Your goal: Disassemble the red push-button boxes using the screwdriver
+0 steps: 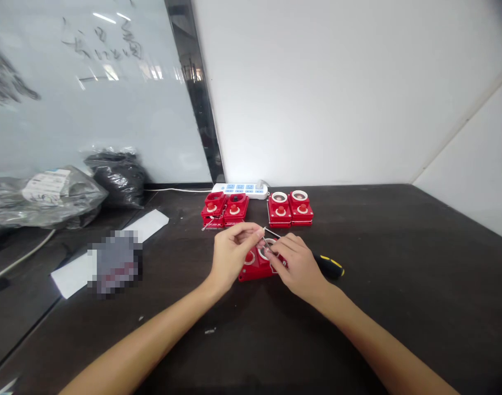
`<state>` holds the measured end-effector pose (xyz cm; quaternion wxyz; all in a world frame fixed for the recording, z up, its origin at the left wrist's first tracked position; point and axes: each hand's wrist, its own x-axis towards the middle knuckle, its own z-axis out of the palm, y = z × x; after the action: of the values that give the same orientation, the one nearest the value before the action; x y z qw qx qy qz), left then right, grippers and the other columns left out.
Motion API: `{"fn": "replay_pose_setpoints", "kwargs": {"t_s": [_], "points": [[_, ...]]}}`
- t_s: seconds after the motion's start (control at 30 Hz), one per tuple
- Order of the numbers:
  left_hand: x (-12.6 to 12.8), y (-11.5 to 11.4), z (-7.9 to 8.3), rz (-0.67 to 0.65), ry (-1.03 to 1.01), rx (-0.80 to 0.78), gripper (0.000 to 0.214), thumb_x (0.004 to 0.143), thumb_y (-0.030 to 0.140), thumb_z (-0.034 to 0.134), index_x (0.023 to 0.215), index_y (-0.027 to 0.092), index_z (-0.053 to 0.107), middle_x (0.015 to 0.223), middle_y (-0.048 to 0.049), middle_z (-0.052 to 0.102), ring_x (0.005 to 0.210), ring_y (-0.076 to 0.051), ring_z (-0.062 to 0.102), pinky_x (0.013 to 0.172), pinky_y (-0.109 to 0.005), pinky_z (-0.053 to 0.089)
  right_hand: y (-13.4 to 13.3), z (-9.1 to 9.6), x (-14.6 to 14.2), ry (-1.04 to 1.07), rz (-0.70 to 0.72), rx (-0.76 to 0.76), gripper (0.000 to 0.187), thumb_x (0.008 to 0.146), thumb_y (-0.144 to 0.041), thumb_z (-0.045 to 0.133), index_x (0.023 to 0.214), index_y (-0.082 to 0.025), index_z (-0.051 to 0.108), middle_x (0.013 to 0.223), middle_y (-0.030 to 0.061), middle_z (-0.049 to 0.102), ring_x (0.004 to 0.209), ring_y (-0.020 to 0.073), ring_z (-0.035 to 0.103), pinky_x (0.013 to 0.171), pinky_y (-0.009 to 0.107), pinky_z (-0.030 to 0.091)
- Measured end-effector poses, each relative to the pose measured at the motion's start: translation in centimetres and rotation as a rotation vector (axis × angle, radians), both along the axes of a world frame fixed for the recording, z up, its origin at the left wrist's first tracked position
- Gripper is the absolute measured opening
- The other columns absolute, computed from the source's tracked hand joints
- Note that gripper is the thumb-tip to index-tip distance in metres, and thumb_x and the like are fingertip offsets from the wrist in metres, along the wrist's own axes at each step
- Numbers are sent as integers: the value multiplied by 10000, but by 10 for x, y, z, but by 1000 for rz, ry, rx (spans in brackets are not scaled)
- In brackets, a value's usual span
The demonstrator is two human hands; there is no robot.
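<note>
My left hand (234, 255) and my right hand (298, 267) meet over a red box (253, 270) with a white ring on top, and the fingers partly hide it. My left fingertips pinch a thin metal piece (266, 243), and my right fingertips are close to it. Behind my right hand runs a screwdriver (328, 266) with a black and yellow handle. Its thin shaft (272, 232) points towards my left fingertips. Whether my right hand grips the metal piece or the screwdriver is hidden.
Two pairs of red boxes (225, 209) (290, 208) stand on the dark table (185, 329) behind my hands, below a white power strip (240, 190). White paper (146, 226), a pixelated object (114, 262) and plastic bags (49, 195) lie left.
</note>
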<state>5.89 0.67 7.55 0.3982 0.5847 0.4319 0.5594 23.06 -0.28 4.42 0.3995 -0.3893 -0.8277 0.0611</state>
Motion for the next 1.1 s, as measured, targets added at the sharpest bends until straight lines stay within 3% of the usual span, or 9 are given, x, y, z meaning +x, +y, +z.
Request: {"fn": "replay_pose_setpoints", "kwargs": {"t_s": [0.27,0.47,0.7,0.9,1.0,1.1], "points": [[-12,11,-12,-47,177,-70,245,798,383,709,764,141,727,575,-12,653,467,-105,533,444,-206,411,4,-11,10,-11,-99,-83,310,1017,-285,359,865,-204,617,719,35,685,608,162,620,595,269,389],[-15,11,-17,24,369,82,189,798,282,662,677,148,715,579,-7,635,520,-117,508,495,-227,381,6,-16,11,4,-63,-156,312,1001,-305,379,842,-200,626,668,28,652,548,151,579,582,262,383],[-17,15,-15,44,444,150,244,803,263,621,584,155,628,492,36,500,480,-94,404,483,-228,295,4,-11,-1,499,47,-560,336,929,-430,512,727,-191,635,613,10,595,555,141,535,525,253,389],[-16,20,-14,12,422,190,248,798,236,604,564,157,583,493,44,465,495,-90,380,504,-233,282,2,-12,-8,881,105,-985,375,783,-541,654,702,-181,589,409,-120,236,350,47,167,363,214,130],[-15,23,-14,-17,380,168,248,792,241,611,564,153,570,507,41,467,508,-91,372,504,-236,277,-1,-5,-11,1022,115,-1115,389,708,-533,722,677,-178,565,404,-136,220,346,25,138,361,205,99],[-14,23,-12,-31,341,125,250,794,262,618,578,148,566,517,39,456,510,-90,352,491,-240,263,0,3,-8,1032,141,-1134,375,708,-502,737,681,-166,573,406,-130,246,350,16,158,370,198,106]]}}
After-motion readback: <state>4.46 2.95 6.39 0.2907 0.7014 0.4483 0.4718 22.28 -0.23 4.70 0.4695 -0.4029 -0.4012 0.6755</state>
